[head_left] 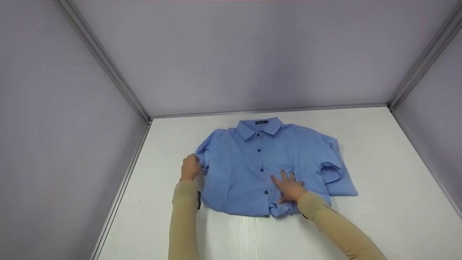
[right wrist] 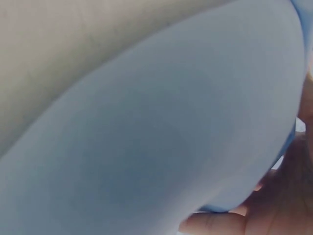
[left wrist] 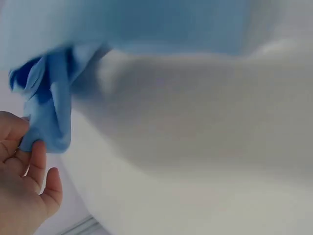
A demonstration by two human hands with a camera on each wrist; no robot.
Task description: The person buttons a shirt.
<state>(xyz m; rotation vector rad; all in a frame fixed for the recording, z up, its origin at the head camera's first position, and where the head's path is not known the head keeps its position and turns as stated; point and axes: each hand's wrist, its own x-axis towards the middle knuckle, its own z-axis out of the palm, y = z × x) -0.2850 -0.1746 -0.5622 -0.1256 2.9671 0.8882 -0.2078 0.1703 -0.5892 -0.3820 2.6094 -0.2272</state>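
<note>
A blue button-up shirt lies front side up on the white table, its collar at the far side and its dark buttons running down the middle. At its left edge, my left hand pinches the end of the left-hand sleeve. The left wrist view shows thumb and fingers on the bunched sleeve cloth. My right hand rests with spread fingers on the lower front, right of the button line. In the right wrist view, the right hand shows at the lower right, against blue cloth.
The white table extends around the shirt. Pale panels with metal framing enclose it at the back and both sides. On the right, a folded blue cloth part sticks out from under the shirt, beside an open sleeve cuff.
</note>
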